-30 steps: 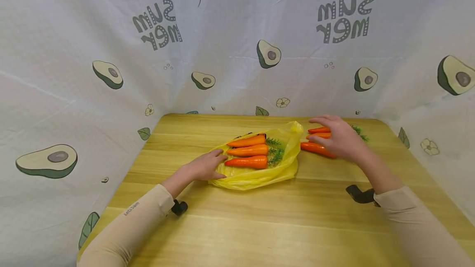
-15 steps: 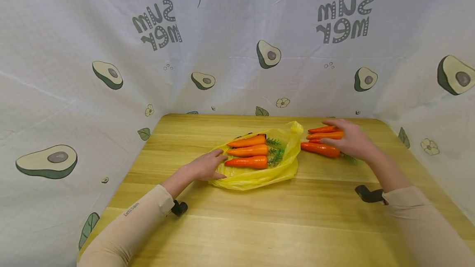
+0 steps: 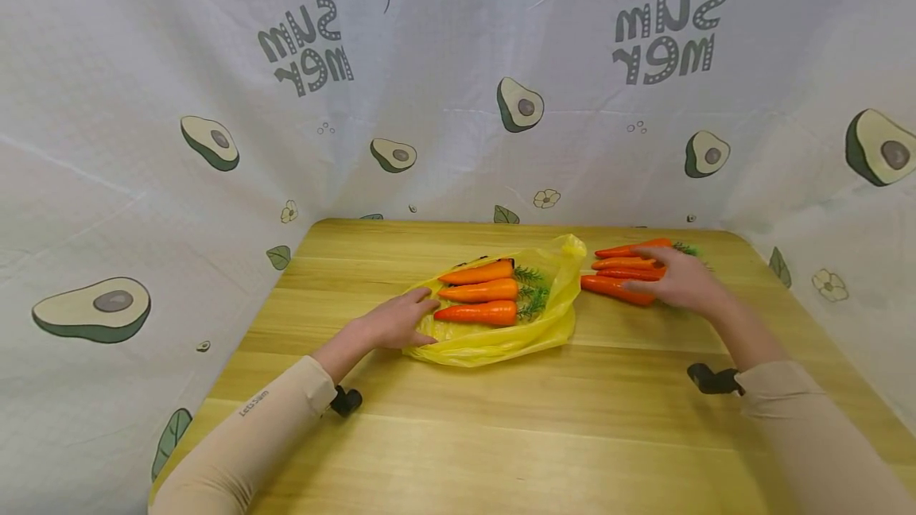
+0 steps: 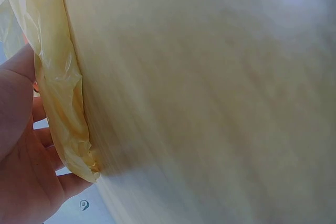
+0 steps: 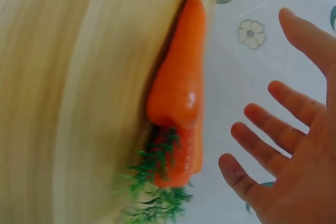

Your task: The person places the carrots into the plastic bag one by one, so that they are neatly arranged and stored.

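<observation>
A yellow plastic bag (image 3: pixel 494 351) lies spread on the table with three carrots (image 3: pixel 478 292) on it, green tops pointing right. My left hand (image 3: pixel 390 323) rests at the bag's left edge, fingers spread and relaxed; in the left wrist view, the bag's crumpled edge (image 4: pixel 60 72) partly covers those fingers. To the right of the bag lie several more carrots (image 3: pixel 617 289) in a row. Over their leafy ends hovers my right hand (image 3: pixel 687 283), fingers apart. In the right wrist view, its palm (image 5: pixel 304 177) faces the carrots (image 5: pixel 181 82) with nothing held.
The wooden table (image 3: pixel 465 435) reaches back to a white curtain (image 3: pixel 444 102) printed with avocados. Black wrist cameras stick out under the left forearm (image 3: pixel 347 401) and the right forearm (image 3: pixel 712 379).
My right hand has drawn back to the right over the loose carrots, uncovering more of them. The left hand, bag and the carrots on it stay put.
</observation>
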Motion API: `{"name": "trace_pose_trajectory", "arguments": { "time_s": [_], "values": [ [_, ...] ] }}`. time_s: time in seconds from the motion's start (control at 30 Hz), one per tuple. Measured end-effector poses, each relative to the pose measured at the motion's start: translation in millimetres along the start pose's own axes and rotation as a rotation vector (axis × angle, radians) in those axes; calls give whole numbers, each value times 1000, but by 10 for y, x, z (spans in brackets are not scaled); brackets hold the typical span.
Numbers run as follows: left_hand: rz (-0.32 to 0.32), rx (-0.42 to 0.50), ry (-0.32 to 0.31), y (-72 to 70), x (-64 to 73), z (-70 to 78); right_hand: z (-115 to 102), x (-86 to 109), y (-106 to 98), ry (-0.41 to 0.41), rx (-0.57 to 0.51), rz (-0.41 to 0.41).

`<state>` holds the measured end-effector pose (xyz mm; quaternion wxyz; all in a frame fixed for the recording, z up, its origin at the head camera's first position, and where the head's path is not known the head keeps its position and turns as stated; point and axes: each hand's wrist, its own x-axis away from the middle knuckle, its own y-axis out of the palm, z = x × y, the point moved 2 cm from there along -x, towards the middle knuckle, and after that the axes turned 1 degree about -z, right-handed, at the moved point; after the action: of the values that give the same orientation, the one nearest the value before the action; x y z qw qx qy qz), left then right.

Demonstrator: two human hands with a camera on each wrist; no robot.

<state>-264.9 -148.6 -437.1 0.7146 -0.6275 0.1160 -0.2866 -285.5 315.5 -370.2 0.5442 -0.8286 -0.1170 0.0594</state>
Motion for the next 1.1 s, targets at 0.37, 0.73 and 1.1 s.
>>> {"name": "trace_pose_trajectory", "arguments": {
  "time_s": [0.37, 0.73, 1.1],
  "values": [
    [-11, -9, 2, -10, 0, 3, 205, -54, 202, 29, 63, -13],
    [-11, -26, 6, 8, -12, -10, 232, -101, 339, -14, 86, 21],
    [-10, -18, 10, 3, -8, -13, 218, -108, 437, -30, 171, 20]
  ]
}}
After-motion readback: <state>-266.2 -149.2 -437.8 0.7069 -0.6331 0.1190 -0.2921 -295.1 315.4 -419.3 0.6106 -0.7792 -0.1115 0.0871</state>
